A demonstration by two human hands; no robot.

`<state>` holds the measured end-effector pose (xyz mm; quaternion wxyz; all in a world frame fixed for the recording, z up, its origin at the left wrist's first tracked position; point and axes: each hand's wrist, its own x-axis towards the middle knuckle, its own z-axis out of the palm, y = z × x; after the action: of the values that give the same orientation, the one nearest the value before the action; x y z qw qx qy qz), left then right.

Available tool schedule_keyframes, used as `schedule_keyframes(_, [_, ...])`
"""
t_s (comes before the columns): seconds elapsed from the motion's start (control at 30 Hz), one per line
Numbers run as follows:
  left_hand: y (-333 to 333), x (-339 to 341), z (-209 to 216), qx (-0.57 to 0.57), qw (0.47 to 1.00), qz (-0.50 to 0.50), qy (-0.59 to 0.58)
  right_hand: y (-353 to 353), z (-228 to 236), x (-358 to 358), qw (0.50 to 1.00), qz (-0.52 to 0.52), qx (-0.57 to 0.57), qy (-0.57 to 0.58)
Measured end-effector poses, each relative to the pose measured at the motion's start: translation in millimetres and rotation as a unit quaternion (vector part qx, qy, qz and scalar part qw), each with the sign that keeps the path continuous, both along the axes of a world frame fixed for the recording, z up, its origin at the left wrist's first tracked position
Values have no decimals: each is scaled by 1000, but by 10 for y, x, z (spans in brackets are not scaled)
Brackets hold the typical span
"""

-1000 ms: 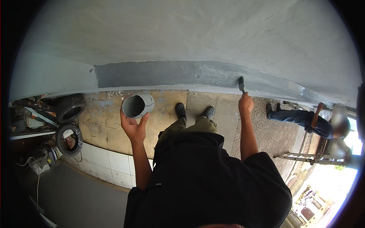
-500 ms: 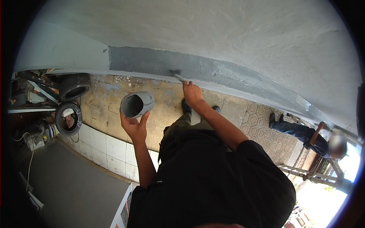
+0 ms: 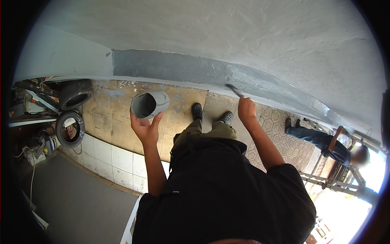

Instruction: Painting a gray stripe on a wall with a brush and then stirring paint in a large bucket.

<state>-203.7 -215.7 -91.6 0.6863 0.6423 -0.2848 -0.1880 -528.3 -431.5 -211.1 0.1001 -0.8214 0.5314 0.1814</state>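
Long, light, overlapping strokes would suit this grey band (image 3: 174, 65) best, I reckon.
In the right hand (image 3: 247, 110), fingers close round one brush (image 3: 234, 89), by the band's lower edge; in the left hand (image 3: 147, 129), fingers cup one pot (image 3: 162, 101), best kept near the brush. I count two tyres (image 3: 72, 89), one other person (image 3: 339, 153).

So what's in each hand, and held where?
Left hand: grey container, by its outer wall. Right hand: brush, by its handle.
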Motion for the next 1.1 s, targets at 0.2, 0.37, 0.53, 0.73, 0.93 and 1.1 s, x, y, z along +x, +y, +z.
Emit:
schedule_keyframes(0.2, [25,9,99,2,1000,-2,-7,30,-258,596,998,-24,-53,-23])
schedule_keyframes(0.37, [164,-8,174,12,1000,23,-9,425,-419,1770,988,116,-29,-97])
schedule_keyframes(0.53, [245,-4,185,18,999,45,-4,502,-148,2240,952,210,23,-222])
schedule_keyframes(0.73, [202,25,186,2,999,44,-3,207,-462,1720,976,157,47,-142])
schedule_keyframes(0.93, [152,67,134,7,999,37,-4,4,-206,519,998,59,22,-17])
schedule_keyframes(1.1, [115,46,162,-11,1000,28,3,133,-102,582,998,59,-13,15])
